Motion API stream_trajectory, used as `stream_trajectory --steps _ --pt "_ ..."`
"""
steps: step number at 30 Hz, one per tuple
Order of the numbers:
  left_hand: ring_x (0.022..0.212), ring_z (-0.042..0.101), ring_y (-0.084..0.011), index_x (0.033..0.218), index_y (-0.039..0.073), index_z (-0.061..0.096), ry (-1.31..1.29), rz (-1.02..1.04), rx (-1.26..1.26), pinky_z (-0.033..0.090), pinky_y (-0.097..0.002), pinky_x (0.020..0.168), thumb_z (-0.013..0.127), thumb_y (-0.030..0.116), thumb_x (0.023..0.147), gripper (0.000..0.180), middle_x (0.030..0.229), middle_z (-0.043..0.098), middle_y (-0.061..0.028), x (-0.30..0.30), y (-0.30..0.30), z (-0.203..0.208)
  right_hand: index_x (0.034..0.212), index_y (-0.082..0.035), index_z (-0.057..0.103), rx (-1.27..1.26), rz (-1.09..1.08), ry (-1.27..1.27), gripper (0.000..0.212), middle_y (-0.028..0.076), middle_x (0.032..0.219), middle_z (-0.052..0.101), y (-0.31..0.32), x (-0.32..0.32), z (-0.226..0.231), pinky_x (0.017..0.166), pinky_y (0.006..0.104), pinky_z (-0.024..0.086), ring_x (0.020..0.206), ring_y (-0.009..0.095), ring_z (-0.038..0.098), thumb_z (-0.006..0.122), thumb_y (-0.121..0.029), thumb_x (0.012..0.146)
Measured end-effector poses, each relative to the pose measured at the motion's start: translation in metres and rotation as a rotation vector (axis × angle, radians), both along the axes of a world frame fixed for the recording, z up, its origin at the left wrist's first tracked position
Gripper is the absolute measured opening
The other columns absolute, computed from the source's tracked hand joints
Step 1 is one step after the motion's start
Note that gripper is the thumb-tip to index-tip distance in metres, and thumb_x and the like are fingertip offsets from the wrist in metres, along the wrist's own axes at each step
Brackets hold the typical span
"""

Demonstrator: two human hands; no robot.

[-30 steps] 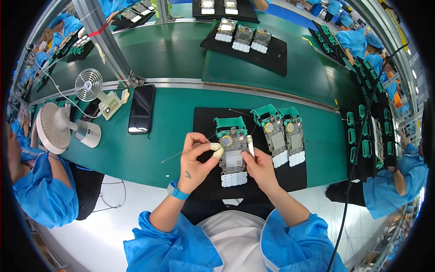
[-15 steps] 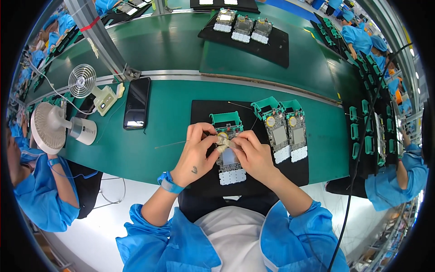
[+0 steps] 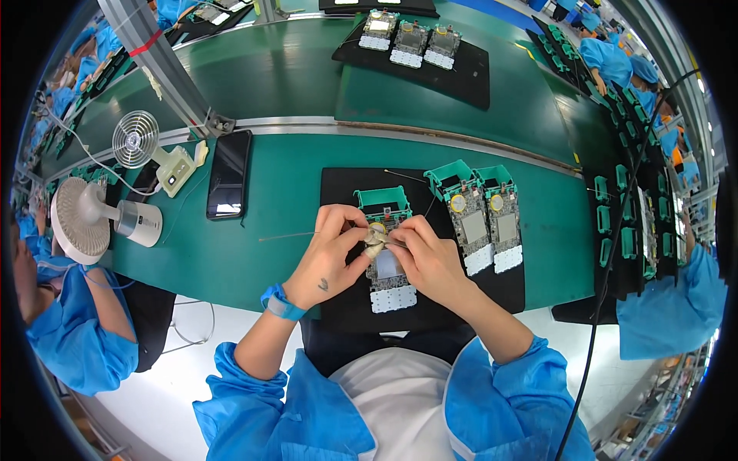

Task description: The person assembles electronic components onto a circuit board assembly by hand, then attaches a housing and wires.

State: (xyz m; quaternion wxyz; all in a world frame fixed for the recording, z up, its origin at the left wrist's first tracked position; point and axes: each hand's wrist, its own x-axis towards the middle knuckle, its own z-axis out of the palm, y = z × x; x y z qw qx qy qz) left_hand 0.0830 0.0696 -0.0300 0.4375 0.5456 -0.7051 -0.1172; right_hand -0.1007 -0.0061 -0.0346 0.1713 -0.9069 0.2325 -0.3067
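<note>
The pale-covered fingers [image 3: 373, 251] of the left hand [image 3: 327, 257] are pinching narrowly a thin wire [image 3: 288, 236], and just beside them the right hand [image 3: 430, 261] is keeping its fingers narrow too, but whether it is holding something I cannot tell. Under both hands a circuit board [image 3: 393, 299] with a green frame [image 3: 383, 197] is lying on a black mat [image 3: 338, 184]. To its right two similar boards [image 3: 475, 228] are lying, while a black phone [image 3: 229, 173] is resting farther left on the green worktop [image 3: 284, 184].

1 circuit board [image 3: 388, 268], green-ended, on black mat [image 3: 492, 296]; thin wire [image 3: 287, 236] at left, inner end apparently hidden.
</note>
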Motion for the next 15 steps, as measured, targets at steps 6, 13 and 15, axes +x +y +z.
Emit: stream_trajectory --steps 6,13,15 --pt "0.099 0.046 -0.0277 0.087 -0.004 0.063 -0.023 0.0 0.057 0.047 -0.0318 0.077 0.074 -0.001 0.069 0.021 0.104 0.048 -0.0113 -0.001 -0.001 0.009 0.1 0.001 0.063 0.204 -0.162 -0.25 0.014 0.008 0.092 0.055 0.005 -0.007 0.005 0.056 0.0272 0.046 0.065 0.018 0.057 0.064 -0.007 0.089" --pt "0.099 0.045 -0.0307 0.085 -0.005 0.062 -0.111 -0.035 0.143 0.046 -0.035 0.078 0.072 -0.002 0.066 0.022 0.104 0.047 -0.0131 -0.004 -0.006 0.026 0.117 -0.002 0.051 0.516 -0.203 -0.119 0.032 0.011 0.088 0.054 0.021 -0.017 0.002 0.055 0.0323 0.049 0.063 0.022 0.059 0.063 -0.018 0.091" --pt "0.098 0.045 -0.031 0.085 -0.005 0.062 -0.115 -0.031 0.147 0.046 -0.0355 0.078 0.072 -0.002 0.066 0.022 0.104 0.047 -0.0133 -0.006 -0.005 0.026 0.116 -0.002 0.051 0.462 -0.185 -0.134 0.033 0.011 0.086 0.055 0.022 -0.017 0.001 0.056 0.0327 0.049 0.063 0.022 0.059 0.063 -0.019 0.091"
